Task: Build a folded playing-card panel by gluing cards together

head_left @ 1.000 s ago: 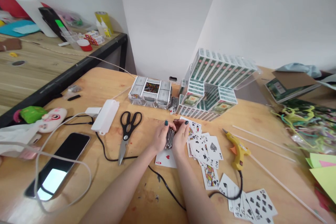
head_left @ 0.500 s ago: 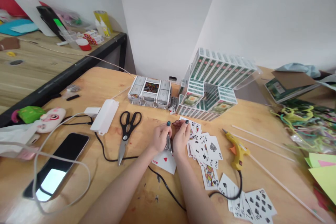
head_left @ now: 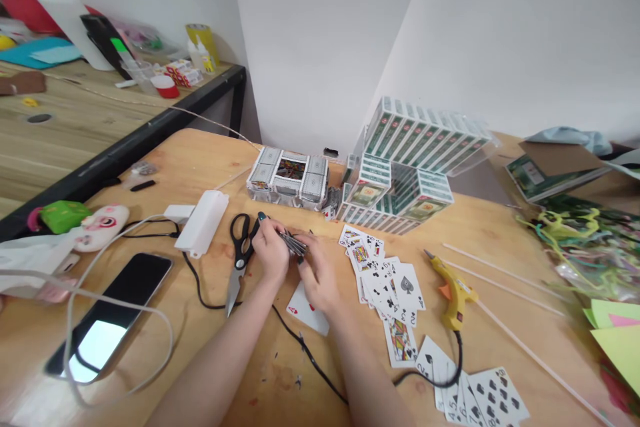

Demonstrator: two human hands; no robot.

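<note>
Between my two hands is a small bundle of folded cards (head_left: pixel 293 243), its narrow grey edges showing; the exact fold cannot be made out. My left hand (head_left: pixel 273 250) is closed around its left side, close to the handles of the black scissors (head_left: pixel 241 257). The fingers of my right hand (head_left: pixel 319 280) grip the bundle from the right. A red ace card (head_left: pixel 306 310) lies on the table beneath my right wrist, partly covered. Behind my hands stands a box built from playing cards (head_left: pixel 287 178), with a picture panel in its top.
Loose playing cards (head_left: pixel 383 280) lie to the right, beside a yellow glue gun (head_left: pixel 453 290) and clear glue sticks (head_left: pixel 505 290). Stacked card packs (head_left: pixel 425 137) stand at the back. Left are a white power strip (head_left: pixel 203 223), a phone (head_left: pixel 110 317) and trailing cables.
Both hands have moved left with the bundle, which has tipped from upright to slanting. More of the ace card beneath now shows. The view has shifted slightly.
</note>
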